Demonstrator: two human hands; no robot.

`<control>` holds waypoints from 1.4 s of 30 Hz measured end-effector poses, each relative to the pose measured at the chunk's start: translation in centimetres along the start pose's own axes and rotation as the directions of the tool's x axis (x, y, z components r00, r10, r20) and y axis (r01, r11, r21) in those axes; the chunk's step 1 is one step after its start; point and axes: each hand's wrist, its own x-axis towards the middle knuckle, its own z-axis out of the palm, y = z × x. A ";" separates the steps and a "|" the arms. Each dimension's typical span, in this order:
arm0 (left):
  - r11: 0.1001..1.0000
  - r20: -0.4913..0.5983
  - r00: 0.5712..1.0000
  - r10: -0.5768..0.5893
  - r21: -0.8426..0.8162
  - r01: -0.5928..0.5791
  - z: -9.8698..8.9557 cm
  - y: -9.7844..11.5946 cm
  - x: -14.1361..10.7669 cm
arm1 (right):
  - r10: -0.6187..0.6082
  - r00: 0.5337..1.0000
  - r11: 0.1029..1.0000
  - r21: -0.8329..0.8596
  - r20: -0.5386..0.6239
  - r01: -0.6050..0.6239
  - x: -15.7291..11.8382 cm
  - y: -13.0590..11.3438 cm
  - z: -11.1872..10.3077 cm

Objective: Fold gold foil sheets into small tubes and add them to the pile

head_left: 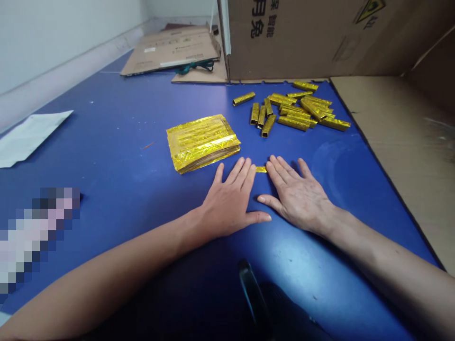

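A narrow strip of gold foil paper (pixel 261 169) lies flat on the blue table, only its middle showing between my two hands. My left hand (pixel 232 199) presses down on its left part, palm down with fingers stretched out. Over the right part rests my right hand (pixel 296 194), also flat, its thumb pointing toward the left one. Just beyond the left fingertips sits a thick stack of gold foil sheets (pixel 204 139). Farther back on the right is a loose heap of folded gold foil tubes (pixel 295 113), several of them showing open square ends.
A large cardboard box (pixel 302 42) stands along the back edge. Flattened cardboard (pixel 174 49) with a dark green cord (pixel 195 67) lies at the back left. A pale paper sheet (pixel 30 137) and a pixelated object (pixel 39 237) are on the left. Cardboard (pixel 394 137) borders the table's right edge.
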 end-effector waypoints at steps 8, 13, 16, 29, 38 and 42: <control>0.996 0.056 0.997 0.053 -0.080 -0.048 0.3 0.1 0.6 | -0.067 0.997 0.996 0.066 -0.024 0.068 0.4 0.2 0.0; 0.994 0.047 0.998 0.051 -0.099 -0.046 0.4 0.1 0.7 | -0.111 0.993 0.981 0.163 0.034 0.104 0.9 0.2 0.2; 0.995 0.036 0.999 0.041 -0.092 -0.037 0.5 0.1 0.7 | -0.050 0.998 0.986 0.162 0.041 0.043 1.1 0.2 0.4; 0.995 0.037 0.999 0.033 -0.095 -0.030 0.7 0.2 0.7 | -0.092 0.995 0.978 0.185 -0.035 0.097 0.8 -0.5 0.0; 0.995 0.049 0.999 0.018 -0.102 -0.013 0.2 0.2 0.8 | -0.026 0.998 0.981 0.192 -0.053 0.035 0.8 -0.5 0.0; 0.995 0.041 0.999 0.024 -0.100 -0.020 0.1 0.2 0.8 | -0.093 0.993 0.977 0.186 -0.069 0.105 0.7 -0.5 -0.3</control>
